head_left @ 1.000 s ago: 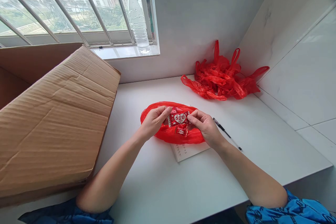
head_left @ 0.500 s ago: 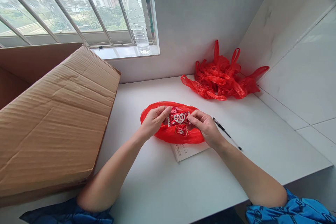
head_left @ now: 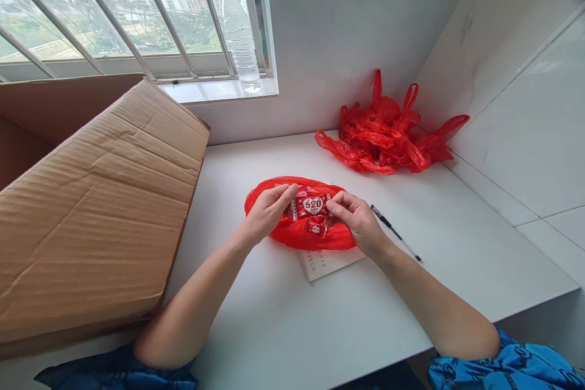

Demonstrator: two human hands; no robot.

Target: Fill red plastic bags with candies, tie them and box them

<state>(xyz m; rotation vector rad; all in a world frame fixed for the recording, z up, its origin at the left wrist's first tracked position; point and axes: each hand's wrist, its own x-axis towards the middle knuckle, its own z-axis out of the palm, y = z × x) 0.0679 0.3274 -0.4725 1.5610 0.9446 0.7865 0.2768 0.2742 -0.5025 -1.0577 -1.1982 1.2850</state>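
A small red packet printed with a white heart and "520" is held flat between both hands. My left hand pinches its left end, my right hand pinches its right end. They hover over an open red plastic bag lying on the white table. A smaller red wrapped sweet lies in the bag just below the packet.
A white sheet with handwriting sticks out from under the bag, a black pen lies to its right. A heap of red plastic bags sits at the back by the tiled wall. A large cardboard box fills the left. A water bottle stands on the sill.
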